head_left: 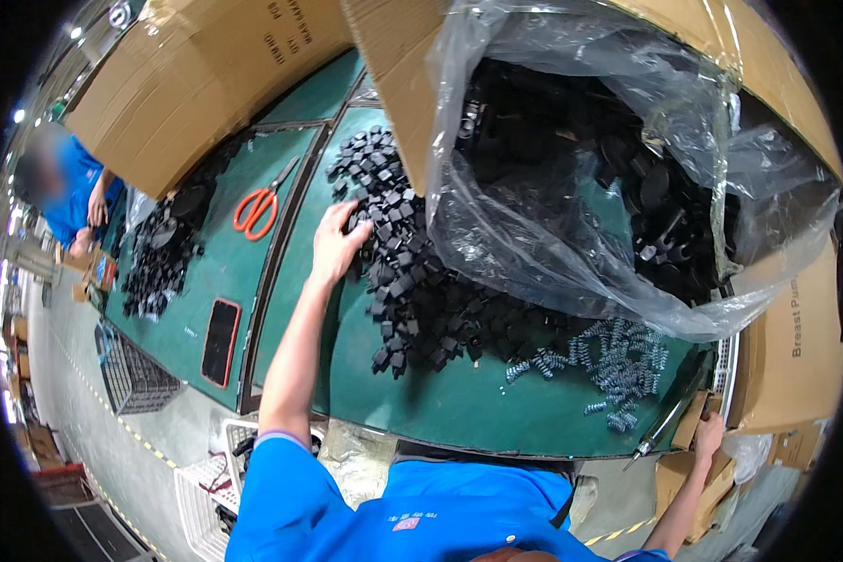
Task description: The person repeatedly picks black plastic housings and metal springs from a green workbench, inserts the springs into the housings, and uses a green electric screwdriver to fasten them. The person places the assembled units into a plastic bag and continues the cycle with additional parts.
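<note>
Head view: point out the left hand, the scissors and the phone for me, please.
Left hand (334, 244): head view, on its back.
Scissors (270, 195): head view, where orange handles meet blades.
Phone (221, 342): head view, mid-screen.

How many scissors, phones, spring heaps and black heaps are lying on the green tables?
Scissors: 1
Phone: 1
Spring heap: 1
Black heaps: 2 (right heap at the left hand; left heap)
Total: 5

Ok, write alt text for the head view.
A person's left hand is at a pile of black parts on a green table, the right hand at a cardboard piece by the table's right edge. Springs, orange-handled scissors, a phone and a plastic-lined carton of black pieces are in view.
</note>
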Available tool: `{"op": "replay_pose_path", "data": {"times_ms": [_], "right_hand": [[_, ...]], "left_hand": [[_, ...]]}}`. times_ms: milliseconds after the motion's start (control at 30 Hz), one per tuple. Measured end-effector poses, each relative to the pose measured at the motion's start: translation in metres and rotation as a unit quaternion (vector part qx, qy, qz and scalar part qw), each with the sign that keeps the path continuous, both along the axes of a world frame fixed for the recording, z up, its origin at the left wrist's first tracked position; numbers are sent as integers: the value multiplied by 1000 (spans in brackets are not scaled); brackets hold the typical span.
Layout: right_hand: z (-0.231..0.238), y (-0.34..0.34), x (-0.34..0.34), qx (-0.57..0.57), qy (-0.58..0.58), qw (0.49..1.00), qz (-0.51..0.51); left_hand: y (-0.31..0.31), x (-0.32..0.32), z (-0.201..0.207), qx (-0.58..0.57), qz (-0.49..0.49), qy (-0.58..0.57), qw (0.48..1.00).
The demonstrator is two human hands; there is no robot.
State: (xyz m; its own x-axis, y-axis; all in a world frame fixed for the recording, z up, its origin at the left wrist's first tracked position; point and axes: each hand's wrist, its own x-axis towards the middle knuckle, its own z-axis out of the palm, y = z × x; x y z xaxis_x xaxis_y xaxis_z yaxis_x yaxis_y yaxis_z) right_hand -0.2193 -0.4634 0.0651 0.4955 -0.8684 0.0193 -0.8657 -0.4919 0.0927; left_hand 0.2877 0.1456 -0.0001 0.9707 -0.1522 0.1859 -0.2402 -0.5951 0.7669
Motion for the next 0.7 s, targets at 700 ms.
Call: {"op": "replay_pose_path", "data": {"times_ms": [700], "right_hand": [[-30, 17, -23, 28, -350, 936, -11]], "left_hand": [[-241, 74, 94, 410, 20, -238, 880]]}}
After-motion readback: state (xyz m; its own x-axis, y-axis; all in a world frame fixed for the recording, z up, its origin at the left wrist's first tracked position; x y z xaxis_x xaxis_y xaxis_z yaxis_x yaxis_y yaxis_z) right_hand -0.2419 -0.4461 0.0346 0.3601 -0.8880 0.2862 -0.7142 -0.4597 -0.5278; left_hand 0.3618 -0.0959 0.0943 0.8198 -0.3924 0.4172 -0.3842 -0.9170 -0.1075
